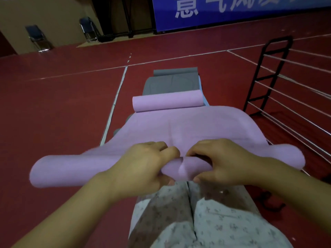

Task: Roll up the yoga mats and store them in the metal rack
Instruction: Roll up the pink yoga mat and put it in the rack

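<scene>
From the head view, in the lower middle of the frame, both my hands are curled around the rolled near end of the pink yoga mat (pixel 77 169). My left hand (pixel 143 167) grips the roll from the left of centre and my right hand (pixel 222 163) grips it from the right, thumbs under, fingers tucked over the top. The roll runs across the frame from lower left to the right edge of centre, and the unrolled part stretches away toward the middle of the picture, where its far end curls into a small roll (pixel 167 102) of its own.

I judge this mat as only begun: most of its length lies flat ahead of me. Under and beyond it, in the upper middle, a grey yoga mat (pixel 172 85) lies spread with its far end curled, and a blue edge (pixel 206 102) peeks out at the right, so at least 2 more mats seem left. The metal rack (pixel 268 68) stands at the upper right on the red floor (pixel 53 104); the bars I can see hold no mats, so nothing looks stored yet.
</scene>
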Demonstrator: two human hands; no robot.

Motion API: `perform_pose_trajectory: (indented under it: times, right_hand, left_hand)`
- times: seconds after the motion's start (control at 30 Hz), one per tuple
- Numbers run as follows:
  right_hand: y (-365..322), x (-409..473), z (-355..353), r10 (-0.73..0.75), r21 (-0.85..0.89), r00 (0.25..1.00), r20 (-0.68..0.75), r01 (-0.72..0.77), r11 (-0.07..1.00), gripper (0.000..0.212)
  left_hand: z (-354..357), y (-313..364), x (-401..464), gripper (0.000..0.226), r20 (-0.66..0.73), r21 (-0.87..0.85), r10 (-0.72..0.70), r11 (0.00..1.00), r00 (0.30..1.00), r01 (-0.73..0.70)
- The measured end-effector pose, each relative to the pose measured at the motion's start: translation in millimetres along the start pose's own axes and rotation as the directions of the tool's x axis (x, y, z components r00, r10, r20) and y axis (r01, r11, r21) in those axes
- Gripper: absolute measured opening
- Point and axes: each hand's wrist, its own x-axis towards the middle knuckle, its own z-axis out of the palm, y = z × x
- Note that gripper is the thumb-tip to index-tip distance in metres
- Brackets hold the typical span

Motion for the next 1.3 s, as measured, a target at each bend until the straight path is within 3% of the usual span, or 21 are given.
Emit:
perform_pose_trajectory:
  times: [0.1, 0.23, 0.47, 0.53, 0.63, 0.8, 0.87, 0.93, 1.03, 1.13, 1.2, 1.3]
  right_hand:
    - [6.9, 11.2, 14.6, 0.049, 0.043, 0.994, 0.095, -0.053, 0.998, 0.053]
    - [12.6, 28.0, 8.8, 0.091, 0.109, 0.975, 0.204, -0.115, 0.987, 0.044]
    - [19.8, 35.3, 6.8, 0.118, 0.230, 0.955, 0.273, -0.184, 0.956, 0.041]
    - [18.7, 29.5, 8.5, 0.075, 0.182, 0.975, 0.211, -0.114, 0.977, 0.050]
    - [13.4, 16.9, 18.5, -0.057, -0.015, 0.996, -0.070, 0.056, 0.998, 0.057]
    - [14.9, 7.9, 48.7, -0.070, -0.087, 0.968, -0.239, 0.050, 0.995, 0.063]
    - [17.0, 9.1, 52.1, -0.048, -0.035, 0.963, -0.267, 0.040, 0.999, 0.063]
    - [16.7, 11.6, 51.1, -0.033, -0.007, 0.962, -0.272, 0.032, 0.999, 0.061]
    - [15.0, 15.1, 45.6, -0.020, 0.017, 0.968, -0.250, 0.025, 1.000, 0.058]
    - [12.3, 21.4, 32.9, 0.051, 0.080, 0.985, -0.164, -0.038, 0.996, 0.060]
    - [12.4, 26.0, 26.8, 0.085, 0.116, 0.991, -0.106, -0.072, 0.991, 0.062]
    - [14.1, 34.2, 17.8, 0.100, 0.155, 0.993, -0.060, -0.090, 0.984, 0.057]
  left_hand:
    - [14.8, -2.7, 0.3, 0.047, 0.105, -0.111, -0.109, 0.987, 0.988, 0.121]
    - [21.2, -10.0, 3.4, 0.044, 0.218, -0.317, -0.263, 0.892, 0.940, 0.323]
    - [22.0, -25.8, 19.4, 0.037, 0.395, -0.496, -0.285, 0.734, 0.873, 0.464]
    - [19.7, -29.4, 25.9, 0.035, 0.443, -0.520, -0.267, 0.701, 0.856, 0.488]
    - [15.8, -35.0, 36.7, 0.031, 0.510, -0.553, -0.241, 0.644, 0.826, 0.529]
    - [12.5, -42.5, 47.9, 0.032, 0.603, -0.548, -0.211, 0.591, 0.770, 0.591]
    - [12.6, -42.3, 45.8, 0.035, 0.590, -0.531, -0.218, 0.621, 0.778, 0.576]
    - [13.0, -39.3, 39.8, 0.038, 0.535, -0.463, -0.239, 0.719, 0.810, 0.518]
    - [14.7, -29.8, 25.5, 0.054, 0.289, -0.309, -0.271, 0.882, 0.918, 0.357]
    - [17.2, -12.7, 14.4, 0.046, 0.060, -0.139, -0.216, 0.965, 0.975, 0.222]
    - [18.4, -4.4, 11.2, 0.037, 0.007, -0.056, -0.164, 0.985, 0.986, 0.165]
    - [17.8, -0.7, 13.4, 0.052, 0.058, -0.015, -0.190, 0.982, 0.980, 0.191]
